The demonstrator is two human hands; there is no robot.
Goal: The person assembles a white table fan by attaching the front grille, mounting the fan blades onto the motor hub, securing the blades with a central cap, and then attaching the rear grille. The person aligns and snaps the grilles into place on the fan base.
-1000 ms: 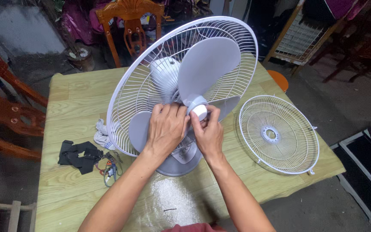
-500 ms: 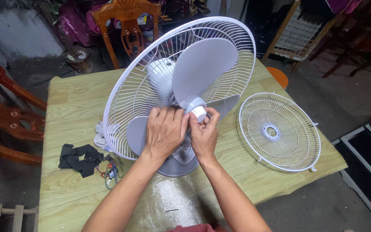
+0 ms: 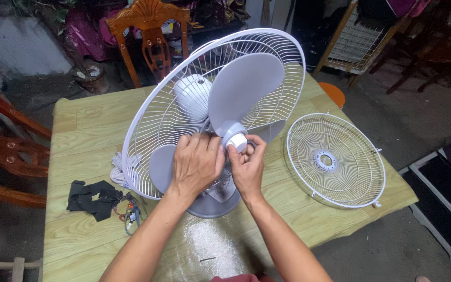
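Observation:
A grey and white table fan stands on a light wooden table (image 3: 84,122), its rear wire guard (image 3: 152,117) on and its front open. Grey blades (image 3: 246,86) sit on the shaft. My left hand (image 3: 197,162) grips the blade hub and lower blade. My right hand (image 3: 246,164) pinches the white round cap (image 3: 237,141) at the hub's centre. The detached front wire guard (image 3: 335,162) lies flat on the table to the right.
Black straps (image 3: 92,198) and a small bundle of wires (image 3: 131,211) lie at the left, a white cloth (image 3: 117,167) behind the guard. A small dark screw (image 3: 207,258) lies near the front edge. Wooden chairs (image 3: 150,31) stand behind and to the left (image 3: 3,151).
Both hands stay on the hub and cap; my right fingers have shifted slightly around the cap. The view has drifted a little, so the fan sits a bit further left.

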